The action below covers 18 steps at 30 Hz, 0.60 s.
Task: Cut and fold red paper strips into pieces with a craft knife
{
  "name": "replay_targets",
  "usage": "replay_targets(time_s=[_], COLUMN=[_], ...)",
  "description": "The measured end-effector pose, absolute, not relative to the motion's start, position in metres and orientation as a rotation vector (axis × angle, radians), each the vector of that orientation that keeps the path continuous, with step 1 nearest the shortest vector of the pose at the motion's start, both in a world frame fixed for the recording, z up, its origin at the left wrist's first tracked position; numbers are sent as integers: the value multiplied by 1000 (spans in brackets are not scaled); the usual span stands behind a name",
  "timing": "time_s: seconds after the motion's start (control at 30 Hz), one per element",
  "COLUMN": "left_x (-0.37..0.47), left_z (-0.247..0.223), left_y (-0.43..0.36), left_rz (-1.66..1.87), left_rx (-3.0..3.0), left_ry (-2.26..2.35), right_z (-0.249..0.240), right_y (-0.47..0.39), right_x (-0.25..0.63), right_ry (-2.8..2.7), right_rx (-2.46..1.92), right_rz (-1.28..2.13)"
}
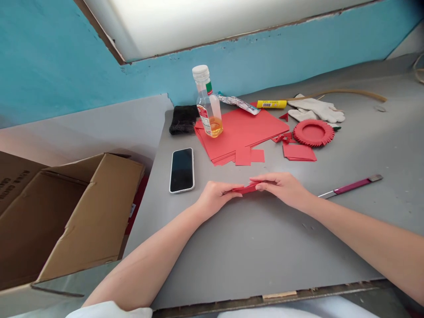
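Note:
A small folded piece of red paper (247,189) is held just above the grey table between both hands. My left hand (218,196) pinches its left end between thumb and fingers. At its right end, my right hand (281,187) grips it with the thumb below and fingers on top. Part of the paper is hidden by the fingers. Beyond the hands lie small red paper rectangles (243,156) on the edge of a stack of larger red sheets (245,128). A stack of red cards (300,152) and a round red folded-paper ring (314,133) are to the right.
A bottle (208,106) with amber liquid stands on the sheets. A phone (182,170) lies left, a purple-handled cutter (353,185) right. At the back are a yellow glue stick (271,104), white gloves (314,109) and a black cloth (183,119). A cardboard box (89,216) stands left of the table.

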<state>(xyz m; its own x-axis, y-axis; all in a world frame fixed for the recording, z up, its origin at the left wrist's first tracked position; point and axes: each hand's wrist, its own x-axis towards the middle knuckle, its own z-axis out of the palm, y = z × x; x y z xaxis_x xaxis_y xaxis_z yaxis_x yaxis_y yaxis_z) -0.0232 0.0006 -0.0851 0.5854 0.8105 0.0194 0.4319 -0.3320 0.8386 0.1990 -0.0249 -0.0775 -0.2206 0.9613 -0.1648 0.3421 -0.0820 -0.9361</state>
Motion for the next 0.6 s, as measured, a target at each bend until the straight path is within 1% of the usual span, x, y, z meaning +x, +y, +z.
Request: replay_targets(time_s=[0.2, 0.33, 0.5, 0.6], left_x=[-23, -24, -23, -23], left_z=[-81, -77, -74, -75], left_y=[-2, -3, -3, -6], left_rz=[559, 520, 518, 454], left_rx=[1799, 1546, 1466, 1547], left_ry=[1003, 924, 888, 804], right_z=[-76, -76, -77, -76], right_y=[-23, -23, -25, -27], right_x=[203, 205, 203, 200], right_ry=[-1535, -1458, -1397, -1396], right_rx=[-1281, -1250, -1254, -1327], right_rz=[1555, 1652, 1719, 1633])
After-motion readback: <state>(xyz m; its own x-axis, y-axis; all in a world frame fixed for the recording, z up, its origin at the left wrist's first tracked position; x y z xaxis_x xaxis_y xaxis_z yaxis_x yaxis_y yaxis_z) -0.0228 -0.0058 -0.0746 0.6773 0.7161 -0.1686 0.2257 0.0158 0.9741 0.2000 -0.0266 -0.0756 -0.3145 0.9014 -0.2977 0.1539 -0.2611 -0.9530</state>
